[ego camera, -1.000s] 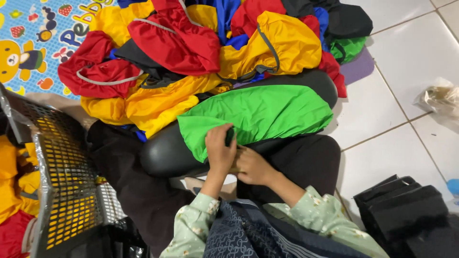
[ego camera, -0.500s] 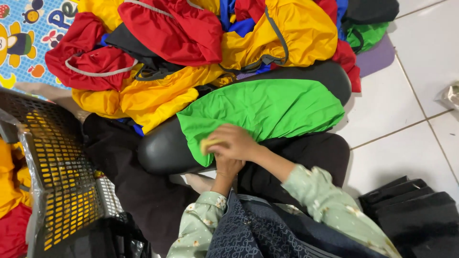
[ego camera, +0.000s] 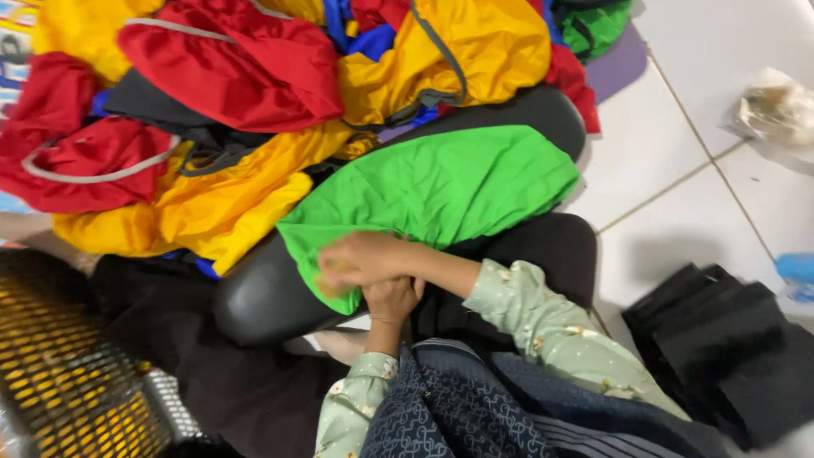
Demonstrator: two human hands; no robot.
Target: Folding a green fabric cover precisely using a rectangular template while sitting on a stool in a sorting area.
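A bright green cloth cover [ego camera: 441, 191] lies stretched over a long black padded cushion [ego camera: 263, 297] across my lap. My right hand [ego camera: 360, 259] reaches across to the left and is closed on the cover's near edge, bunching the fabric. My left hand [ego camera: 393, 298] sits just under the right wrist, against the cushion's near side and the cover's lower corner. It is partly hidden, so its grip cannot be made out. Both sleeves are pale green with a small print.
A heap of red, yellow and blue cloth covers [ego camera: 229, 76] lies beyond the cushion. A black and yellow plastic basket [ego camera: 68, 373] stands at the lower left. Folded black fabric [ego camera: 729, 348] lies on the white tiles at right, with a crumpled plastic bag [ego camera: 776, 106] farther back.
My right hand has slid left along the green cover's near edge. My left hand has dropped from the edge to below the right wrist. The view has moved closer.
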